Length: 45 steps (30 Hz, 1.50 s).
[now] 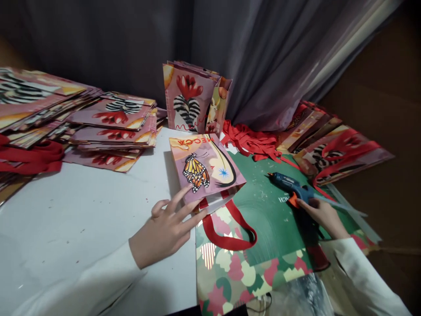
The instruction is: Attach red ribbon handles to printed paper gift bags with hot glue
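Observation:
A paper gift bag [197, 169] with a butterfly and half a face printed on it lies in the middle, its mouth turned towards me. From the mouth hangs a red ribbon handle [228, 243]. My left hand [164, 228] has its fingers spread, their tips touching the bag's near left edge. To the right, my right hand [324, 215] is closed round the handle of a blue glue gun [297, 188] with an orange trigger. The gun's nozzle points left, and a clear glue stick [342, 204] sticks out behind it.
Stacks of flat printed bags [113, 131] lie at the left. Another bag [187, 98] stands upright behind, near a grey curtain [131, 39]. Red ribbons [251, 140] lie heaped beside finished-looking bags [344, 151]. A green sheet [259, 219] covers part of the white table [98, 210].

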{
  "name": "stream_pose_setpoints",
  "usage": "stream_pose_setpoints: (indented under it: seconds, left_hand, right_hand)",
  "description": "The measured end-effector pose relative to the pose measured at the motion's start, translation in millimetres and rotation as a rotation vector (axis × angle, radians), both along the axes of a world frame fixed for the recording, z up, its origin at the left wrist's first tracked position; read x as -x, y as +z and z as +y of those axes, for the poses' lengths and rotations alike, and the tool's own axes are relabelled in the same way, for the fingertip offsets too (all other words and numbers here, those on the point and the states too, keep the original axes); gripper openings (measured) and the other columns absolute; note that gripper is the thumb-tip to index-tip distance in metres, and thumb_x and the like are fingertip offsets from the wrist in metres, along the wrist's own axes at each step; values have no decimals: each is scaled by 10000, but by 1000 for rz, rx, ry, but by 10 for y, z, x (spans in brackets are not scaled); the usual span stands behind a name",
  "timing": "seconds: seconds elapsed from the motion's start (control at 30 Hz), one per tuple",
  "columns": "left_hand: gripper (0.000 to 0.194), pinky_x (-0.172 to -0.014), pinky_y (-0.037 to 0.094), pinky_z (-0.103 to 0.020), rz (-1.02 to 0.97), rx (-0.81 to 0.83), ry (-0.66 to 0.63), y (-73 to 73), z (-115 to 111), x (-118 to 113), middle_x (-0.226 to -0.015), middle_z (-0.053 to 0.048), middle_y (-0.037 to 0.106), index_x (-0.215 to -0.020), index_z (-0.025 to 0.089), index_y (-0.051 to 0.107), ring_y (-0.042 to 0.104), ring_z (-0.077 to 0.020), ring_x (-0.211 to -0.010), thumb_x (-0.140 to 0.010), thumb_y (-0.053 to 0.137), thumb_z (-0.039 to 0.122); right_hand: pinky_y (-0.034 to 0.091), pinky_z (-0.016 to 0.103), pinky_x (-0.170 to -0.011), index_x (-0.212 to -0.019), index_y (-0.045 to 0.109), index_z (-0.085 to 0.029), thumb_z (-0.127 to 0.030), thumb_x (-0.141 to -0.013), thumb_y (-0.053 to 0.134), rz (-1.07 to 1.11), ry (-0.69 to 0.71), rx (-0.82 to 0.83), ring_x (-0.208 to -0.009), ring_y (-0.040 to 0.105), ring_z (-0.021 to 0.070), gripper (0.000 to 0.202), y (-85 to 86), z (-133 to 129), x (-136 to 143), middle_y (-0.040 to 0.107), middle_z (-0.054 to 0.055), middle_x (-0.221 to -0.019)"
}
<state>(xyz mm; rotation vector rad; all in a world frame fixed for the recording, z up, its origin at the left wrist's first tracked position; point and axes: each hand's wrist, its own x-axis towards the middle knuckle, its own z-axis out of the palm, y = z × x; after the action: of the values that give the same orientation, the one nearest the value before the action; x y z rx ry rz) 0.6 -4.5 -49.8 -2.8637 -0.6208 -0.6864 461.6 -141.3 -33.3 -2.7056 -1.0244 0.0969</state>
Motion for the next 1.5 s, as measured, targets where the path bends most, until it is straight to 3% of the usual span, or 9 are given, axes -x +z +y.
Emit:
stream_pose_setpoints:
  seconds: [0.1,0.17,0.3,0.4,0.6,0.8,1.0,1.2,1.5]
  left_hand:
    - [388,-892,305,-369,-164,-139,-9,25,-45,-8,-1183,21,686,-1208,311,618,529,-218,-1260,-882,537,117]
    - [432,-976,292,-373,-306,-209,-16,43,-68,-6,-1118,22,689,-1232,315,589,582,-200,-1189,-843,618,129]
    - [842,-1058,293,-501,-413,46,204,49,-28,-52,-1296,-120,564,-1482,262,295,473,-351,-1325,-784,739,418]
    - [913,-1055,310,-545,-326,258,311,-5,59,-111,-1489,-201,370,-1503,221,231,351,-398,-1404,-793,681,578]
    - [777,-1062,315,-549,-281,333,370,-105,123,-154,-1498,-174,351,-1467,262,283,365,-357,-1388,-840,640,550]
    - [804,-1066,339,-558,-305,385,388,-108,96,-186,-1490,-168,332,-1473,276,261,348,-359,-1389,-829,646,564]
    - [767,-1092,351,-566,-336,438,387,-128,82,-186,-1502,-155,298,-1470,296,245,332,-340,-1396,-854,626,547]
    - [736,-1103,353,-592,-348,429,387,-118,85,-212,-1486,-153,313,-1454,295,264,328,-338,-1400,-858,624,532]
    - [740,-1068,367,-585,-336,398,391,-132,98,-196,-1474,-172,318,-1442,288,259,344,-348,-1387,-852,639,522]
  right_hand:
    - [456,392,-645,-819,653,-166,-552,-781,531,-272,127,22,-675,591,276,407,31,29,195,612,116,-743]
    - [479,412,-753,-997,654,-147,-496,-826,506,-302,262,-84,-819,617,295,416,80,135,467,630,153,-921]
    - [508,359,-806,-1132,600,-184,-455,-858,560,140,653,-234,-902,634,232,388,150,536,1129,639,117,-1074]
    - [506,335,-795,-1133,577,-179,-370,-824,633,324,786,-261,-926,630,217,368,105,853,1492,638,102,-1065]
    - [481,332,-756,-1035,555,-143,-233,-800,677,406,778,-219,-832,604,203,279,-48,1073,1686,635,80,-947]
    - [503,371,-772,-934,570,-182,-222,-908,557,229,704,-247,-852,594,224,49,-14,632,1888,628,75,-924]
    - [503,435,-1009,-1333,530,-170,-132,-952,446,98,936,-243,-1158,581,245,392,-145,288,2132,619,120,-1301]
    - [508,483,-1048,-1374,528,-133,-95,-918,453,5,947,-254,-1256,553,274,464,-326,290,2176,584,139,-1387]
    - [494,523,-1054,-1400,500,-162,-121,-921,452,51,912,-253,-1271,542,289,483,-340,292,2209,575,144,-1393]
